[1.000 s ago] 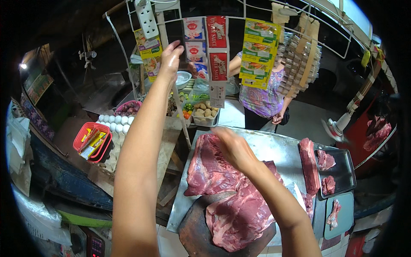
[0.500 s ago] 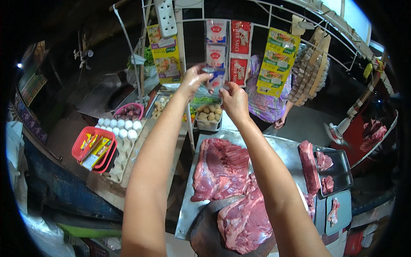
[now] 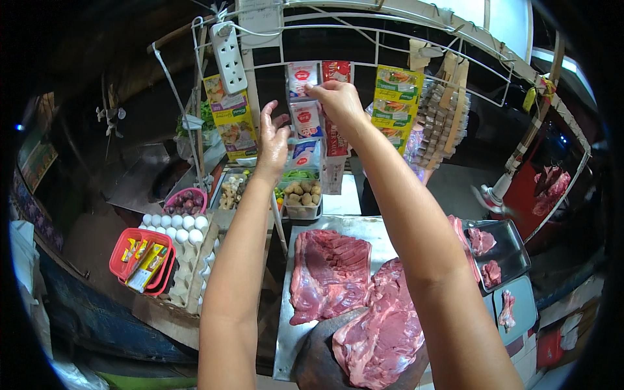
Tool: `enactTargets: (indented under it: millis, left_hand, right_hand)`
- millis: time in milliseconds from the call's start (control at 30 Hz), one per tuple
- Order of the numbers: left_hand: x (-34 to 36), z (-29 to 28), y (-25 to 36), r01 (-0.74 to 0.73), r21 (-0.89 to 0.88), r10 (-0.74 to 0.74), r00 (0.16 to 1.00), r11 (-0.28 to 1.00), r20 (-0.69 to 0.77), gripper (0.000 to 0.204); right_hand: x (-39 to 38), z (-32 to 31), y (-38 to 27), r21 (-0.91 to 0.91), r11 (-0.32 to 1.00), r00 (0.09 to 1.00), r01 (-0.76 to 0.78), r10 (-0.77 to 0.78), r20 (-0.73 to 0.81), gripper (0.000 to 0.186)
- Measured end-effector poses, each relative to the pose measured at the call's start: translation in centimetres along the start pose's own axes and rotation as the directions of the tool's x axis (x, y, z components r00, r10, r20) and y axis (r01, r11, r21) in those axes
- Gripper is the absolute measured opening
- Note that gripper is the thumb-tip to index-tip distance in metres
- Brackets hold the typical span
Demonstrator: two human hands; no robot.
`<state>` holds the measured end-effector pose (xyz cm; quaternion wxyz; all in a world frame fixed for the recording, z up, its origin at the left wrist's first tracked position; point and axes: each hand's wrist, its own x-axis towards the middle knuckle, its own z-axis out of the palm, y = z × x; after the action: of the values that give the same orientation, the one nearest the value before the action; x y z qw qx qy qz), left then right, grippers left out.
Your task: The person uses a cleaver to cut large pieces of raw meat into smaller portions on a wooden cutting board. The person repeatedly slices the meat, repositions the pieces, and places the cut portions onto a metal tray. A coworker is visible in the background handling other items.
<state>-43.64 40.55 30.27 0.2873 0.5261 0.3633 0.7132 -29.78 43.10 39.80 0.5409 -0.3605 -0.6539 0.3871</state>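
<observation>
fingers of the right hand (image 3: 341,104), seen from the head view, are pinched narrow on the sachet strip (image 3: 305,120), near the join between its top two packets. those of the left hand (image 3: 270,153) stand wide, just beside the strip, apparently holding nothing. the strip hangs under the white frame (image 3: 377,47), next to a row of red packets (image 3: 337,140); the raw meat (image 3: 331,273) lies untouched on the desk (image 3: 351,223).

as far as i can judge, handling of the strip is under way: a hold is taken, but the packets still hang together and no loose one shows in either hand. half a second ago, both hands met at the strip's lower end; now the right has climbed and the left has drawn off leftward.
</observation>
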Motion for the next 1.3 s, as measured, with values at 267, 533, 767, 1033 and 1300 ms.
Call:
enactTargets:
  millis: [267,533,767,1033,1300]
  left_hand:
    - [3.5,-0.3,2.4,-0.106,0.187,0.124,0.989,0.977,-0.084,0.043]
    - [1.9,0.3,5.0,0.275,-0.416,-0.128,0.929,0.867,0.348,0.072]
    - [2.2,0.0,2.3,0.318,-0.424,-0.17,0.921,0.848,0.35,0.021]
    - [2.2,1.7,8.4,-0.671,0.732,0.725,0.562,0.118,0.398,0.041]
    - [6.6,4.1,13.3,-0.78,0.614,0.381,0.536,-0.118,0.754,0.026]
  right_hand:
    - [2.7,-3.0,-7.1,0.437,0.895,0.953,0.087,-0.203,0.226,0.016]
    - [-6.3,-3.9,-3.0,0.152,0.988,0.952,-0.036,-0.013,0.305,0.019]
    - [-5.6,-2.1,4.7,0.172,0.973,0.969,-0.154,0.114,0.221,0.031]
    - [-3.5,-1.3,4.5,0.111,0.993,0.99,0.04,-0.055,0.133,0.012]
    - [-2.7,-3.6,4.8,0.19,0.981,0.971,0.038,-0.081,0.223,0.011]
